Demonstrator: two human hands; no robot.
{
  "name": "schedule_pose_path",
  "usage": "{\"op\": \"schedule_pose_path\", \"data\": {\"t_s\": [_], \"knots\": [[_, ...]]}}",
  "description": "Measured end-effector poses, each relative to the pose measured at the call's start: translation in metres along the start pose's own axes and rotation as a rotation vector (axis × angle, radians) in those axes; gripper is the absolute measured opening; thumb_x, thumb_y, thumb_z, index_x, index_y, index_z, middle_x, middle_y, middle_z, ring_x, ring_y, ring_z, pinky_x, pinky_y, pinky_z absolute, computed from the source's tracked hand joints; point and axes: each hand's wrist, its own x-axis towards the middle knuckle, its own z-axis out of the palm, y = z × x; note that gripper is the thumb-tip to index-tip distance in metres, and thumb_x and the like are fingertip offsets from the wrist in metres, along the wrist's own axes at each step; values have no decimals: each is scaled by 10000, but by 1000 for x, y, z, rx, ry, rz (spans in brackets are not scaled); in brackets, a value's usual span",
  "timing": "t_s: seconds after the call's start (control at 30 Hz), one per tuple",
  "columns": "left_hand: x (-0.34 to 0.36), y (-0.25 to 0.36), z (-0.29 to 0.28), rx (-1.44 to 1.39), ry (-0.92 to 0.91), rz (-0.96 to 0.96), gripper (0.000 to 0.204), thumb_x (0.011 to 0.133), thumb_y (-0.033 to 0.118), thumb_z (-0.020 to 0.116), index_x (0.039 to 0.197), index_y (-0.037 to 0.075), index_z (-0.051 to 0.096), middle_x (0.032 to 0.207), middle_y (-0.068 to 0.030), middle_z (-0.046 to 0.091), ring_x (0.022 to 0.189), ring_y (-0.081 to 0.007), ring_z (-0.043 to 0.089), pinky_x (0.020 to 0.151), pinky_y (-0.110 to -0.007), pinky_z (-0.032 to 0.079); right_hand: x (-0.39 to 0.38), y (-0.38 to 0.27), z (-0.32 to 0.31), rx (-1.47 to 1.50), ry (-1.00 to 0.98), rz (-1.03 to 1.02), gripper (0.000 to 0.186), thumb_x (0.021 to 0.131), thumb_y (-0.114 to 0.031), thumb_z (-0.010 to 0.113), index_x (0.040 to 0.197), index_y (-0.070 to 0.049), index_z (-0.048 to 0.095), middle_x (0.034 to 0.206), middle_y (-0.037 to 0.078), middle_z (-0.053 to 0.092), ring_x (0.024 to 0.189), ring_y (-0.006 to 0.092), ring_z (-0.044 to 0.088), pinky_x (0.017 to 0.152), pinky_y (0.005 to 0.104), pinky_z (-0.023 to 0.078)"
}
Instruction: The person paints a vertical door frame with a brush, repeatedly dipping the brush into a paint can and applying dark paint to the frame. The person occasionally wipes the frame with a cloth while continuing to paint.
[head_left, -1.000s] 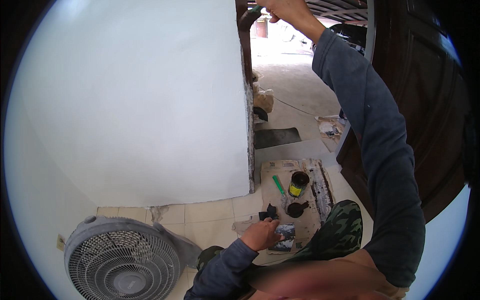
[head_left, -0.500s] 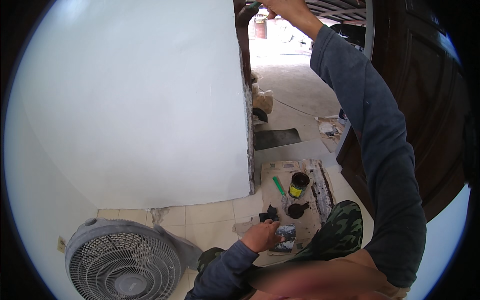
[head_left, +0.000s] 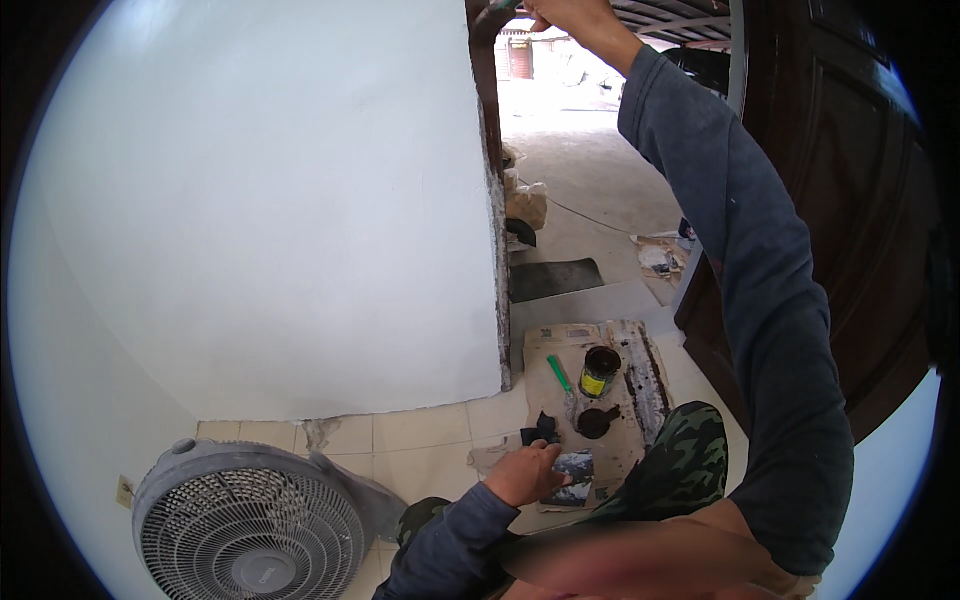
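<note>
My right hand (head_left: 575, 25) is raised at the top edge, closed on a green tool (head_left: 505, 5) at the dark wooden door frame (head_left: 491, 120); the tool is mostly hidden or out of frame. My left hand (head_left: 528, 472) is low, fingers loosely bent and apart, over a dark, smudged sheet (head_left: 574, 488). Just beyond lies black crumpled material (head_left: 540, 430) on a stained cardboard (head_left: 555, 335), along with an open tin (head_left: 600, 375) with a yellow label, a green-handled tool (head_left: 558, 372) with a greyish end, and a round dark lid (head_left: 594, 423).
A grey fan (head_left: 250, 525) is at lower left beside the white wall (head_left: 250, 220). An open dark panelled door (head_left: 840, 220) is on the right. Through the doorway are a dark mat (head_left: 555, 278), bags (head_left: 527, 205), a cord and scraps of cardboard (head_left: 660, 255).
My raised right hand and forearm have shifted slightly up and left at the frame. My left hand stays nearly in place.
</note>
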Motion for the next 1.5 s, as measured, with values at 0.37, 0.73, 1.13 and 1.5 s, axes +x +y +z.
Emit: {"op": "schedule_pose_path", "data": {"t_s": [0.37, 0.73, 1.13, 1.5], "knots": [[0, 0, 0, 6, -1, 3, 578, 914, 379, 723, 1338, 9, 588, 1184, -221, 650, 1074, -417, 651, 903, -481, 527, 1, -5, -1, -20, 17, -1, 203, 910, -135, 690, 808, 35, 736, 658, 76, 666, 519, 141, 615, 457, 287, 504], [1, -5, 5, 11, 32, 24, 543, 908, 398, 718, 1278, 19, 596, 1174, -228, 646, 1061, -410, 666, 872, -499, 547, 3, -4, -2, -12, 32, -17, 204, 905, -133, 692, 800, 33, 746, 688, 79, 693, 525, 142, 622, 464, 291, 516], [1, -8, 9, 15, 58, 42, 516, 907, 397, 716, 1246, 26, 600, 1160, -215, 646, 1052, -404, 665, 857, -500, 548, 7, -7, -3, 12, 46, -19, 182, 893, -110, 683, 821, 44, 749, 753, 111, 716, 589, 168, 656, 487, 300, 571], [0, -8, 8, 20, 54, 43, 511, 917, 390, 706, 1258, 28, 590, 1154, -222, 643, 1046, -414, 664, 861, -500, 545, 11, -10, -5, 35, 64, -43, 171, 891, -90, 672, 824, 46, 751, 714, 103, 701, 582, 158, 656, 468, 288, 556]]}}
